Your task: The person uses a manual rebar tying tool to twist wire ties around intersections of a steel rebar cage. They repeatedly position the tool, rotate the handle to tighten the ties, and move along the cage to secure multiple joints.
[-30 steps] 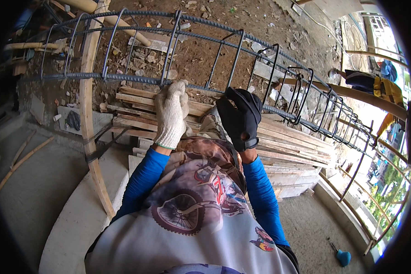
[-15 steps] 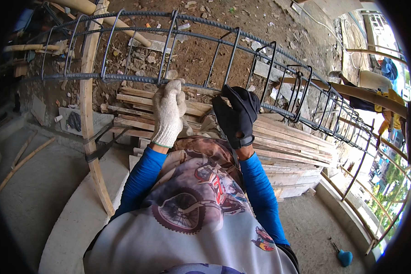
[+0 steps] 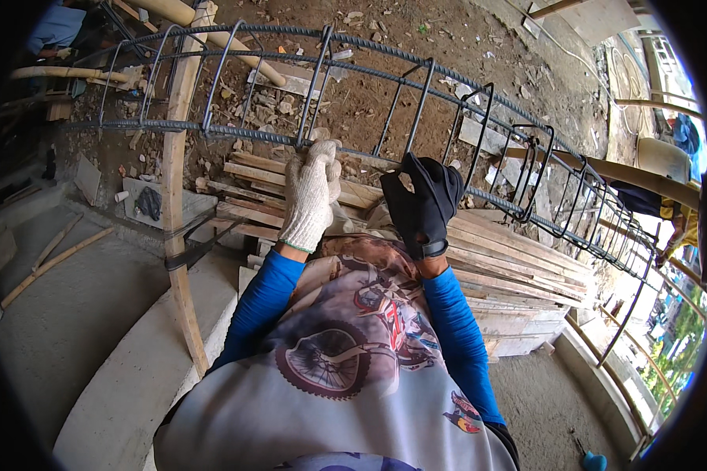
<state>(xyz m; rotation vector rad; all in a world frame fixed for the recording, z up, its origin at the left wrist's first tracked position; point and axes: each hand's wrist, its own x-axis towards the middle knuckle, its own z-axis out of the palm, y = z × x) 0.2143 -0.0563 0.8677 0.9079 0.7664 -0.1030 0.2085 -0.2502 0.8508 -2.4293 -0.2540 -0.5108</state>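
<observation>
A long cage of ribbed steel rebar (image 3: 253, 135) with square stirrups (image 3: 313, 86) stretches across in front of me. My left hand (image 3: 310, 192), in a white knit glove, is closed at the near lower bar, beside the foot of a stirrup. Its curled fingers cover whatever they grip. To its right, my right hand (image 3: 426, 200) wears a black glove and is closed too, fingers curled toward the thumb, close to the same bar. What sits inside it is hidden.
A wooden post (image 3: 174, 188) crosses the cage at left, with a dark strap (image 3: 200, 250) around it. Stacked planks (image 3: 518, 263) lie below the cage. A bamboo pole (image 3: 605, 166) passes under its right part. A person in blue (image 3: 59, 30) is at far upper left.
The whole view has shifted, so the cage, post and planks appear farther right. Both hands stay closed at nearly the same spots along the bar. More of the person in blue shows.
</observation>
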